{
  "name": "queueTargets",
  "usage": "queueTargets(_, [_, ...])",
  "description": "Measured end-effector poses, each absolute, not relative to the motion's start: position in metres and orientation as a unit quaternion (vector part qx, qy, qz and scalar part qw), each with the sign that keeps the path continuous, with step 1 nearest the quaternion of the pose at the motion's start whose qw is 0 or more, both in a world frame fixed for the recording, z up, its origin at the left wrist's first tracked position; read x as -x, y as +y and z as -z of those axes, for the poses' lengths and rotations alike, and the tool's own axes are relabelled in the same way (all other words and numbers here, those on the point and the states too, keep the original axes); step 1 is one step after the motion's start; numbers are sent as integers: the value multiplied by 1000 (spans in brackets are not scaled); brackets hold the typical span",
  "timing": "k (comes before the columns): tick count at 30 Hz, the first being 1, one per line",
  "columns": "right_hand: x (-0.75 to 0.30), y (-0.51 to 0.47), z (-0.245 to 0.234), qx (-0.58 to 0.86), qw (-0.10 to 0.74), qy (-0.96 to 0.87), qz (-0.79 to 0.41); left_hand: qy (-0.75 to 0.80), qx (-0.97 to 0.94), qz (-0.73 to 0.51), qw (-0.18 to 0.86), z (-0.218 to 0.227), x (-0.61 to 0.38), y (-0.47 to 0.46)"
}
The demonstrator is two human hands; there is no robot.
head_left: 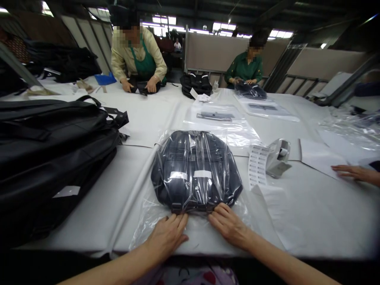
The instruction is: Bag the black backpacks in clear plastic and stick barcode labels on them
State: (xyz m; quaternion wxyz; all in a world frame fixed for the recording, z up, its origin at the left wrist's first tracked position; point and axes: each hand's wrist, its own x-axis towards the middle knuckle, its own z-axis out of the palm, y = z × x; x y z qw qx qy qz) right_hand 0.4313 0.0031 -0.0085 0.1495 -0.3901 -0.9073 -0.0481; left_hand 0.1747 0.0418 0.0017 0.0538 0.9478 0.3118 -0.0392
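Observation:
A dark backpack [198, 158] lies on the table in front of me, inside a clear plastic bag [147, 213] whose loose film spreads toward the near edge. Two white strips show on the pack through the shiny film. My left hand [166, 235] rests on the film at the pack's lower edge, fingers stretched forward and thumb apart. Against the lower right edge of the same pack, my right hand [227, 223] presses with slightly bent fingers. Its thumb is not clearly visible.
Black backpacks [53, 158] are piled at the left. Right of the bagged pack are a barcode label sheet [257, 166] and a tape dispenser [278, 158]. Another person's hand [353, 173] touches white sheets at the right. Two co-workers handle black items across the white table [326, 206].

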Motion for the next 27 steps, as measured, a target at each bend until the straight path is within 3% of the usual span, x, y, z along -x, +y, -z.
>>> queueTargets(5, [-423, 10, 7, 421, 248, -872, 21, 307, -948, -85, -13, 17, -177, 41])
queueTargets(9, [-420, 9, -4, 434, 250, -865, -20, 300, -936, -185, -9, 28, -173, 43])
queueTargets(17, [-431, 9, -21, 413, 219, -881, -69, 321, -913, -248, 42, 13, -166, 44])
queueTargets(22, [-437, -16, -20, 314, 171, -934, 16, 247, -940, -221, 83, -10, -154, 46])
queueTargets(27, [-433, -42, -8, 350, 250, -903, 12, 150, -959, -238, 46, -12, -146, 35])
